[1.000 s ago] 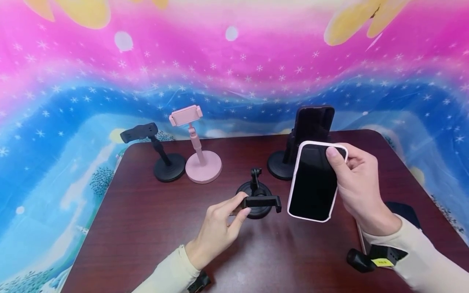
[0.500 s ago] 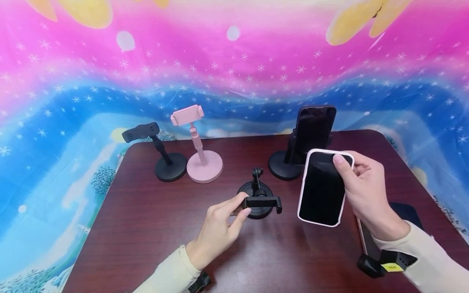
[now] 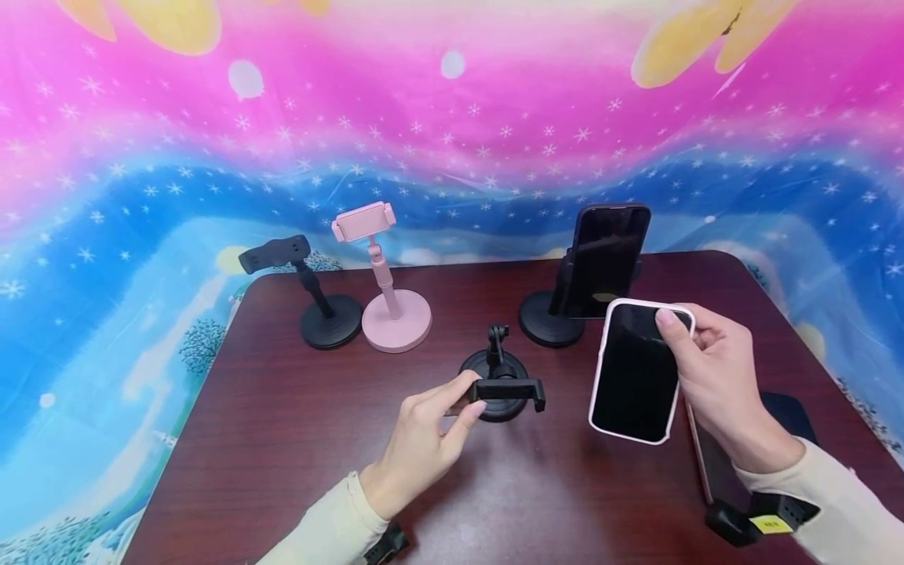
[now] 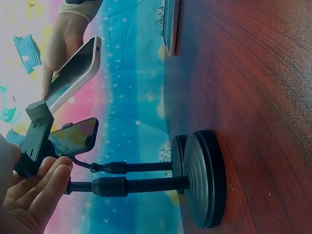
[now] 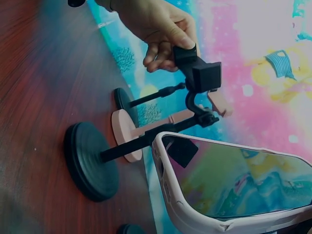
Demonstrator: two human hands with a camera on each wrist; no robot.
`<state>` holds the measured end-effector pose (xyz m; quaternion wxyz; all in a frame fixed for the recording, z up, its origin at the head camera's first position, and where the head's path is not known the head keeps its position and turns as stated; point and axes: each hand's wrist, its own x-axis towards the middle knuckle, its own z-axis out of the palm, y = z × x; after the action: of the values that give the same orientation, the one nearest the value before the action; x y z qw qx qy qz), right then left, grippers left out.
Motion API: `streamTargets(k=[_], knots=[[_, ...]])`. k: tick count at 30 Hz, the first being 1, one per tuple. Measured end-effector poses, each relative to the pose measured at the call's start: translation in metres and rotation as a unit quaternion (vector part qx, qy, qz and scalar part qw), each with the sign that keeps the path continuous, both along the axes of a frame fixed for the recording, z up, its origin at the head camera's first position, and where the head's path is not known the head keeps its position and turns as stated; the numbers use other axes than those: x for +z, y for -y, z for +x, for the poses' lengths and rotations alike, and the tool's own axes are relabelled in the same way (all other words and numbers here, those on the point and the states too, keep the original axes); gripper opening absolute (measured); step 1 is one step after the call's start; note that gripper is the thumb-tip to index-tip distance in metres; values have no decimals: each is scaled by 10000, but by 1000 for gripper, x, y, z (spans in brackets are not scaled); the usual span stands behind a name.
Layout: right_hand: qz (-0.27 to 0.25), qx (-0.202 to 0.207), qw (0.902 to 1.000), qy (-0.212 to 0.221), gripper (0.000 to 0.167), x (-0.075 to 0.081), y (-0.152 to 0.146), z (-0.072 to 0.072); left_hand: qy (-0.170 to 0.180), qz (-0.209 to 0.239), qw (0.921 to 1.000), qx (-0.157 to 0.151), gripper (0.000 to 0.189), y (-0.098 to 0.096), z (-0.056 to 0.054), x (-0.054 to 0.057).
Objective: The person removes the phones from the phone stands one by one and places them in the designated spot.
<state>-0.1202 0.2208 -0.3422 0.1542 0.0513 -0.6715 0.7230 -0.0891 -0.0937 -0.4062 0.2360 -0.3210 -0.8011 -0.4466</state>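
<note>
My left hand (image 3: pixel 421 439) pinches the left end of the clamp on a black phone stand (image 3: pixel 507 390), which stands on its round base mid-table. My right hand (image 3: pixel 720 377) grips a phone in a pale pink case (image 3: pixel 638 373) by its upper right corner, thumb on the dark screen. The phone hangs in the air to the right of the clamp, apart from it. In the left wrist view, the clamp (image 4: pixel 36 139) is held between thumb and fingers. The right wrist view has the cased phone (image 5: pixel 239 183) close up, with the left hand (image 5: pixel 158 29) on the clamp behind it.
Behind the phone, another black stand (image 3: pixel 551 318) bears a dark phone (image 3: pixel 609 251). A pink stand (image 3: pixel 395 320) and a black stand (image 3: pixel 329 320) stand at back left. Part of a flat dark device (image 3: pixel 730 467) lies beneath my right forearm on the brown table (image 3: pixel 282 439).
My right hand has moved right and slightly down with the phone, away from the clamp. My left hand has kept its hold on the clamp.
</note>
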Motion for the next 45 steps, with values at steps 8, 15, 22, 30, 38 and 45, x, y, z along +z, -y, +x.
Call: streamTargets(k=[8, 15, 22, 30, 38, 45], knots=[[6, -40, 10000, -14, 22, -7, -10, 1, 159, -30, 9999, 27, 26, 0, 1, 0], [69, -30, 10000, 13, 21, -12, -16, -1, 297, -5, 9995, 81, 24, -2, 1, 3], [216, -107, 9997, 65, 22, -19, -24, -1, 555, 50, 9984, 53, 22, -3, 1, 6], [568, -231, 9975, 337, 22, -28, -32, 3, 719, 467, 9963, -1, 26, -4, 0, 3], [591, -261, 9971, 407, 22, -36, -36, 3, 1002, 989, 9898, -218, 27, -5, -1, 2], [504, -276, 9973, 467, 23, -40, -37, 4, 1631, 1669, 9715, -418, 22, -7, -3, 5]])
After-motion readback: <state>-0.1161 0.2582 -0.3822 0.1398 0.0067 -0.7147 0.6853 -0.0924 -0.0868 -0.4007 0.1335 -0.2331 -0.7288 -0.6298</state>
